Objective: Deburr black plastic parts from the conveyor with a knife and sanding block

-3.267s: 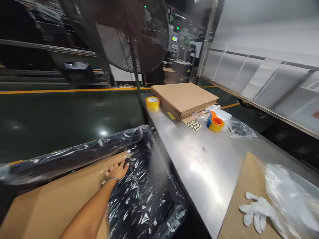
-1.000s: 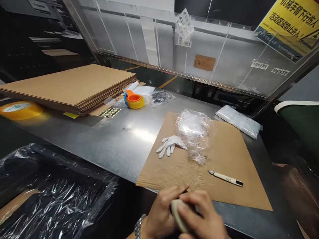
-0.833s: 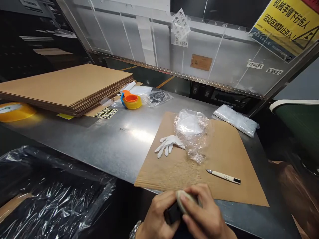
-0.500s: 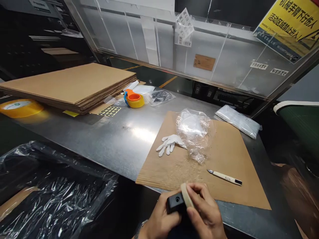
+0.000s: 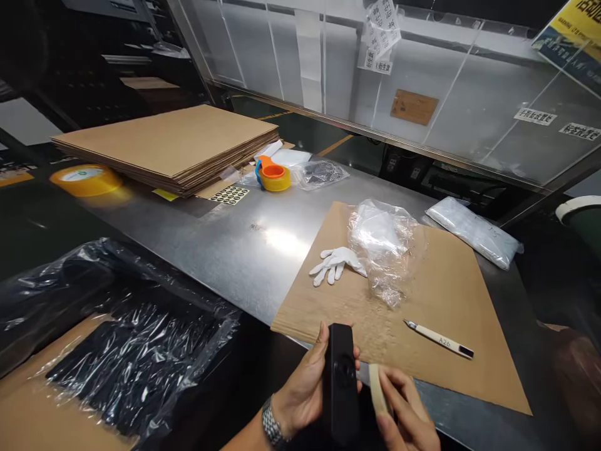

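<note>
At the bottom centre, the left hand (image 5: pixel 304 389) curls its fingers around an upright black part (image 5: pixel 342 391), thumb at its left edge. Just right of it, the right hand (image 5: pixel 407 410) pinches a beige piece (image 5: pixel 377 387) between thumb and bent fingers.

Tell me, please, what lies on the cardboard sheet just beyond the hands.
A white glove, a crumpled clear bag with white contents, and a knife. What those contents cover cannot be seen; whether the packet behind overlaps the sheet is unclear.
</note>
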{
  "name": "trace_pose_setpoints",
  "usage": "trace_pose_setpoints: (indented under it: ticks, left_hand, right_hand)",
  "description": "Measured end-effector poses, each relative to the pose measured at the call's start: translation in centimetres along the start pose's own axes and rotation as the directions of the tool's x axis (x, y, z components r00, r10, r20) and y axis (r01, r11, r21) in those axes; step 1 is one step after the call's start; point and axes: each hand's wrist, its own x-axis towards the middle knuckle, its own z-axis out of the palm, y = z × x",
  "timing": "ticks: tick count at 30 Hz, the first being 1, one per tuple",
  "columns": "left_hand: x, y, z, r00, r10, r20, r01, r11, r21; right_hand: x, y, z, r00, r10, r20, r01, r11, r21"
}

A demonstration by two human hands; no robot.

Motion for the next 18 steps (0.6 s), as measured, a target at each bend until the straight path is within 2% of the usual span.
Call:
trace_pose_setpoints:
  ticks: [3, 6, 8, 10, 12, 13, 15, 16, 18]
  left_hand:
    - [-0.3, -1.2, 0.0, 0.998, -0.064, 0.024, 0.062, 0.996, 0.061]
    - [-0.6, -2.1, -0.4, 0.977, -0.210, 0.028, 0.200, 0.959, 0.198]
    - [-0.7, -2.2, -0.6, 0.961, -0.277, 0.021, 0.266, 0.940, 0.211]
    - [-0.7, -2.2, -0.8, 0.984, -0.178, -0.005, 0.176, 0.970, 0.170]
    - [-0.7, -2.1, -0.8, 0.996, 0.044, -0.077, -0.025, 0.974, 0.226]
    - [-0.8, -2.1, -0.9, 0.982, 0.152, -0.107, -0.114, 0.946, 0.303]
    - [-0.9, -2.0, -0.9, 0.946, 0.299, -0.128, -0.209, 0.860, 0.465]
    - [-0.9, -1.9, -0.9, 0.935, 0.330, -0.132, -0.219, 0.829, 0.515]
    - [-0.8, -1.6, -0.9, 0.940, 0.306, -0.154, -0.187, 0.837, 0.515]
  right_hand:
    - [2.6, -0.7, -0.2, 0.984, -0.162, 0.075, 0.165, 0.986, -0.034]
    - [3.9, -1.1, 0.2, 0.979, -0.162, 0.120, 0.172, 0.982, -0.077]
    - [3.9, -1.3, 0.6, 0.980, -0.148, 0.134, 0.161, 0.983, -0.090]
    - [3.7, -1.7, 0.9, 0.964, -0.208, 0.168, 0.222, 0.973, -0.070]
    - [3.7, -2.0, 1.0, 0.945, -0.259, 0.200, 0.281, 0.956, -0.090]
    - [3.9, -2.1, 0.9, 0.947, -0.256, 0.195, 0.284, 0.950, -0.130]
    - [4.3, -2.4, 0.8, 0.963, -0.208, 0.170, 0.244, 0.942, -0.232]
    - [4.4, -2.6, 0.8, 0.967, -0.184, 0.175, 0.227, 0.936, -0.268]
    - [4.0, -3.3, 1.3, 0.956, -0.189, 0.225, 0.249, 0.927, -0.280]
